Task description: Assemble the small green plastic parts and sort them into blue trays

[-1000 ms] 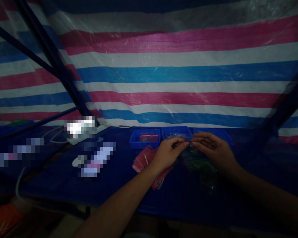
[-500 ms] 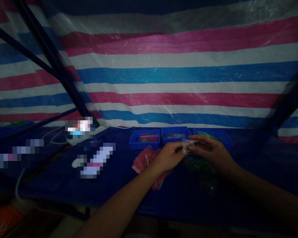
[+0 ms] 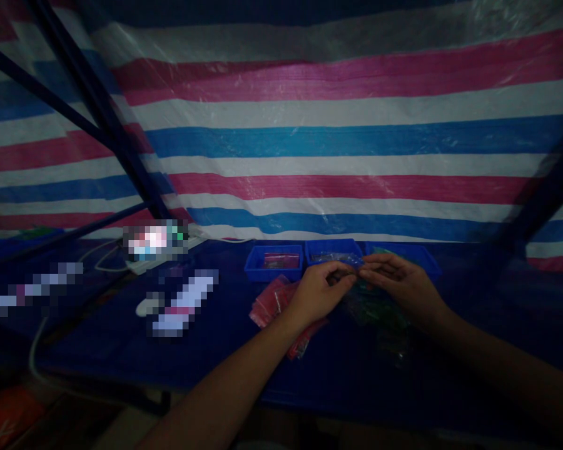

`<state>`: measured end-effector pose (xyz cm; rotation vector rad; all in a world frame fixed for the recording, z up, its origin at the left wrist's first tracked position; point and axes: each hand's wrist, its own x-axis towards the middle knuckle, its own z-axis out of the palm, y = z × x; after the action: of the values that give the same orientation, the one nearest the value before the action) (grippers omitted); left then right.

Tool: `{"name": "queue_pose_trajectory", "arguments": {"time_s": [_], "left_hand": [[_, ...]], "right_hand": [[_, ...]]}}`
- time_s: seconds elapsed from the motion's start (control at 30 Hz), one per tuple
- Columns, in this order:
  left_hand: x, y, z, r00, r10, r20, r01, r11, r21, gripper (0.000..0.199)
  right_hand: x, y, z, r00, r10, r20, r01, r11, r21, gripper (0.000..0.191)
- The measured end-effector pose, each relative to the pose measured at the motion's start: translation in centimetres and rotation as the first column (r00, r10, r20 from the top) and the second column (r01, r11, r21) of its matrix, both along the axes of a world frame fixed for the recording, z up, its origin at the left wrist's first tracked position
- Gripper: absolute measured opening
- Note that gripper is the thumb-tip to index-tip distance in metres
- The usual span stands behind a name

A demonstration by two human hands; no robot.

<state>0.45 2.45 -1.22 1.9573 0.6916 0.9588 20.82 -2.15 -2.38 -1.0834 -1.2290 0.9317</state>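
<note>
My left hand (image 3: 323,289) is closed, thumb and fingers pinched on a small clear plastic bag (image 3: 346,257) that shows just above them. At the bag's right side, my right hand (image 3: 400,282) has its thumb and fingertips pressed together on the edge. What lies inside the bag is too dark to make out. Red plastic zip bags (image 3: 271,302) are piled beside and partly under my left wrist. Green and clear bags (image 3: 383,315) lie below my right hand, dim and partly hidden.
Along the back of the blue table (image 3: 206,369) stand a left blue tray (image 3: 258,275) with red bags, a middle blue tray (image 3: 331,245) and a right blue tray (image 3: 426,257). A power strip (image 3: 145,265) and a white rounded object (image 3: 147,306) lie left. Striped sheeting (image 3: 356,140) hangs behind.
The clear bag has turned and now shows above my left fingers instead of upright between the hands. My fingertips have come closer together.
</note>
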Motion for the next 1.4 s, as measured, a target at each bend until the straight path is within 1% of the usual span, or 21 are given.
{"name": "queue_pose_trajectory", "arguments": {"time_s": [0.13, 0.23, 0.33, 0.4, 0.47, 0.57, 0.67, 0.77, 0.8, 0.87, 0.97, 1.07, 1.13, 1.2, 1.27, 1.33, 1.4], "left_hand": [[0.0, 0.0, 0.0, 1.0, 0.025, 0.012, -0.025, 1.0, 0.007, 0.023], [0.0, 0.0, 0.0, 0.998, 0.044, 0.036, -0.043, 0.999, -0.008, 0.026], [0.0, 0.0, 0.0, 0.996, 0.091, 0.025, -0.09, 0.995, -0.047, 0.032], [0.0, -0.1, -0.1, 0.997, 0.075, 0.006, -0.075, 0.995, -0.061, 0.035], [0.1, -0.2, -0.1, 0.999, 0.016, 0.027, -0.014, 0.997, -0.075, 0.034], [0.2, -0.4, 0.0, 0.996, -0.061, 0.068, 0.067, 0.994, -0.091, 0.038], [0.3, -0.5, 0.2, 0.994, -0.095, 0.059, 0.099, 0.993, -0.061, 0.043], [0.2, -0.3, 0.2, 0.999, -0.04, 0.036, 0.041, 0.999, -0.027, 0.035], [0.1, -0.1, 0.1, 1.0, -0.012, 0.023, 0.013, 1.0, -0.025, 0.032], [0.0, 0.1, 0.0, 1.0, 0.028, -0.002, -0.028, 0.999, -0.026, 0.027], [-0.1, 0.3, -0.1, 0.999, 0.033, 0.005, -0.033, 0.999, -0.035, 0.026], [0.0, 0.4, -0.2, 0.998, -0.004, 0.057, 0.008, 0.997, -0.079, 0.025], [0.1, 0.3, -0.3, 0.994, -0.052, 0.099, 0.065, 0.989, -0.134, 0.025], [0.2, 0.3, -0.6, 0.986, -0.095, 0.14, 0.12, 0.976, -0.18, 0.025], [0.3, 0.2, -0.8, 0.978, -0.115, 0.174, 0.151, 0.967, -0.207, 0.027], [0.3, 0.3, -0.9, 0.974, -0.106, 0.201, 0.151, 0.963, -0.223, 0.031], [0.3, 0.4, -1.0, 0.975, -0.087, 0.204, 0.134, 0.963, -0.232, 0.034]], "right_hand": [[-0.1, -0.2, 0.3, 0.998, -0.022, 0.054, 0.022, 1.0, 0.002, 0.039], [0.0, -0.2, 0.4, 0.993, -0.097, 0.073, 0.096, 0.995, 0.007, 0.033], [0.2, 0.1, 0.3, 0.983, -0.178, 0.042, 0.176, 0.983, 0.049, 0.032], [0.5, 0.3, 0.1, 0.977, -0.213, 0.011, 0.212, 0.976, 0.053, 0.033], [0.6, 0.3, -0.1, 0.975, -0.221, -0.009, 0.221, 0.974, 0.037, 0.035], [0.5, 0.1, -0.1, 0.982, -0.19, 0.013, 0.19, 0.982, 0.02, 0.035], [0.1, -0.3, 0.2, 0.99, -0.101, 0.098, 0.1, 0.995, 0.015, 0.033], [-0.1, -0.7, 0.6, 0.984, 0.029, 0.175, -0.033, 0.999, 0.018, 0.03], [-0.2, -0.7, 0.7, 0.98, 0.051, 0.19, -0.056, 0.998, 0.022, 0.029], [-0.1, -0.7, 0.8, 0.977, 0.038, 0.208, -0.044, 0.999, 0.026, 0.029], [0.2, -0.5, 0.5, 0.981, -0.043, 0.187, 0.038, 0.999, 0.029, 0.029], [0.4, -0.1, -0.1, 0.986, -0.083, 0.142, 0.069, 0.993, 0.096, 0.028], [0.3, 0.1, -0.3, 0.991, -0.069, 0.111, 0.056, 0.991, 0.122, 0.031], [0.2, 0.1, -0.2, 0.997, -0.034, 0.068, 0.027, 0.995, 0.098, 0.04], [0.1, 0.1, -0.1, 0.999, 0.008, 0.047, -0.01, 0.999, 0.048, 0.047], [0.0, 0.0, 0.0, 0.998, 0.017, 0.068, -0.017, 1.0, 0.005, 0.045], [0.1, -0.1, 0.1, 0.994, -0.012, 0.104, 0.014, 1.0, -0.014, 0.04]]}}
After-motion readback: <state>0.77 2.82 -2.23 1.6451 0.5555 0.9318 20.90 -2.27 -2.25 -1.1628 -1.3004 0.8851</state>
